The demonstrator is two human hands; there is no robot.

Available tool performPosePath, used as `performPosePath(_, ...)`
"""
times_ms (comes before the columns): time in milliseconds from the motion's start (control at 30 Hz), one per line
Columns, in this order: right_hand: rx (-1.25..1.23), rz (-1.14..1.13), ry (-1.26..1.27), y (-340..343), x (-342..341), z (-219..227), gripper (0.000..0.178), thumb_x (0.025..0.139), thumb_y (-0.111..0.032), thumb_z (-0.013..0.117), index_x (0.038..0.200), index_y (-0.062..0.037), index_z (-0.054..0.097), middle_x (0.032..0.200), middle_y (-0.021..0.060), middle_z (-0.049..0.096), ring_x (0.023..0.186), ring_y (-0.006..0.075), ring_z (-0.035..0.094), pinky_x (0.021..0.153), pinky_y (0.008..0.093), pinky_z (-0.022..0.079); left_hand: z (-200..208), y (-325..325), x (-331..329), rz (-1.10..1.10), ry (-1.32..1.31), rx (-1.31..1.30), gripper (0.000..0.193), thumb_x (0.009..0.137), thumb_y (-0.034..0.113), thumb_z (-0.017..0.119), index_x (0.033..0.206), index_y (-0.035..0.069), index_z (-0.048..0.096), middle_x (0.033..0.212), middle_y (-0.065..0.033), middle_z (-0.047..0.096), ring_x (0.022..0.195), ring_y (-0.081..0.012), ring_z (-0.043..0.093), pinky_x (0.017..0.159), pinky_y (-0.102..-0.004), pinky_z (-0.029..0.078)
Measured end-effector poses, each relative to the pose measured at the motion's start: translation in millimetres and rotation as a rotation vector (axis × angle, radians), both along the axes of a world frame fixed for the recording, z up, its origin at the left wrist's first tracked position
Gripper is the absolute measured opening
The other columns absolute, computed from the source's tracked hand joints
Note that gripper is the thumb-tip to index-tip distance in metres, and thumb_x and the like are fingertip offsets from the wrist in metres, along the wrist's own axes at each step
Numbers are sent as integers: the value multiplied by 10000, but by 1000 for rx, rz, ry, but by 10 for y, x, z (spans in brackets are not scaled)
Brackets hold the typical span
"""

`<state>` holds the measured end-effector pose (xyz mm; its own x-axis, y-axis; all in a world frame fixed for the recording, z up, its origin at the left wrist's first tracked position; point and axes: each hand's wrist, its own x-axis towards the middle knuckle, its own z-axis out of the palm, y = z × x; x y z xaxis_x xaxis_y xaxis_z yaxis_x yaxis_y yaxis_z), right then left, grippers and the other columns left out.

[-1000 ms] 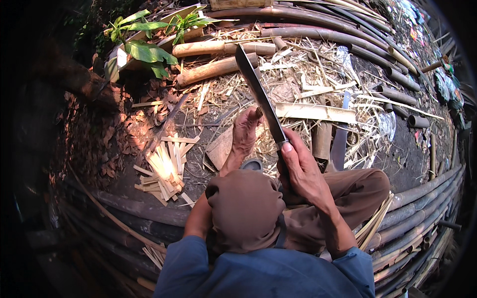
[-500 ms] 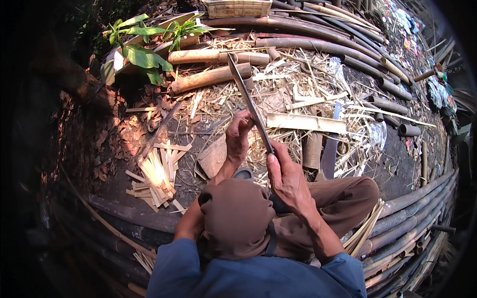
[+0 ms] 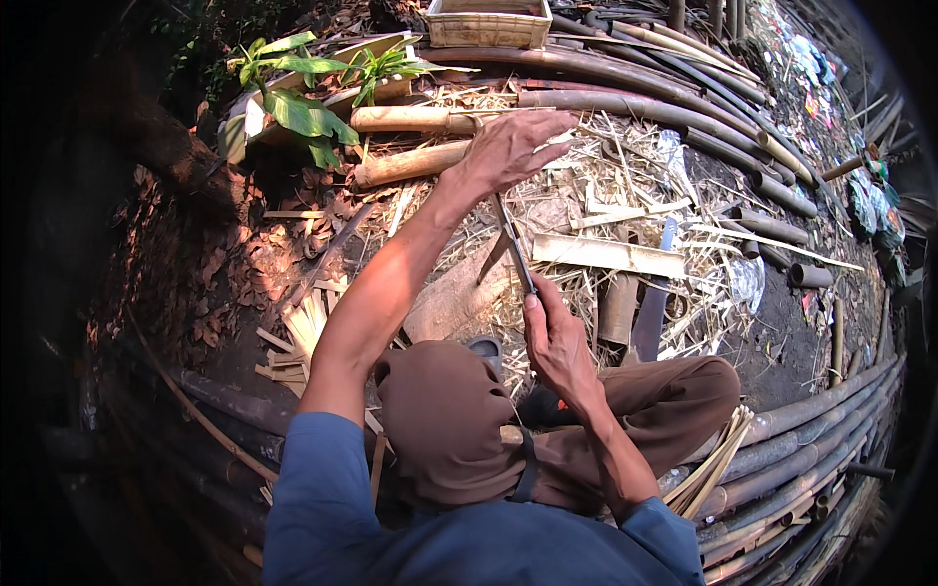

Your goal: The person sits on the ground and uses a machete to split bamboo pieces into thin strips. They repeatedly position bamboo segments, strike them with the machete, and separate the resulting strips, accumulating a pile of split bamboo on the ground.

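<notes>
My right hand point(image 3: 562, 337) is closed round the near end of a long, narrow knife point(image 3: 516, 246), whose blade slants away and to the left. My left arm reaches far forward. My left hand point(image 3: 513, 148) lies across the far part of the blade with its fingers stretched out to the right, hiding the tip. Whether its palm touches the blade cannot be made out. Left of the blade, a dark pointed sliver point(image 3: 493, 256) shows above a flat wooden block point(image 3: 454, 305). A split bamboo piece point(image 3: 608, 256) lies right of the knife.
A broad dark blade point(image 3: 650, 317) and an upright bamboo section point(image 3: 617, 311) are near my bent right knee. Pale split strips point(image 3: 305, 332) lie at left. Bamboo poles point(image 3: 625, 103) cross the far side; more poles point(image 3: 782, 449) lie near right. A plastic crate point(image 3: 489, 29) stands beyond.
My left hand has moved forward along the blade to its far part, its fingers now extended rightward. My right hand keeps its hold on the knife. The whole view has shifted slightly.
</notes>
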<state>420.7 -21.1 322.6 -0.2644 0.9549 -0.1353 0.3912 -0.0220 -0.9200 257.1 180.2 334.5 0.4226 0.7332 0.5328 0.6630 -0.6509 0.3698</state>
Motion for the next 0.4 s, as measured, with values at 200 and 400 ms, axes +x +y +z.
performPosePath(200, 72, 45, -24, -57, 227, 214, 357, 1017, -234, 447, 1343, -91, 481, 731, 234, 623, 702, 399, 667, 659, 432, 494, 261, -143, 67, -86, -120, 204, 285, 944, 329, 585, 1017, 76, 694, 1029, -129, 698, 911, -284, 672, 802, -418, 535)
performPosePath(400, 52, -14, -16, 243, 137, -389, 377, 1020, -290, 450, 1332, -81, 465, 685, 153, 547, 603, 240, 541, 618, 371, 441, -132, 191, 149, 118, -323, -2, 470, 896, 499, 628, 1009, 53, 719, 947, -167, 713, 866, -280, 699, 786, -386, 549)
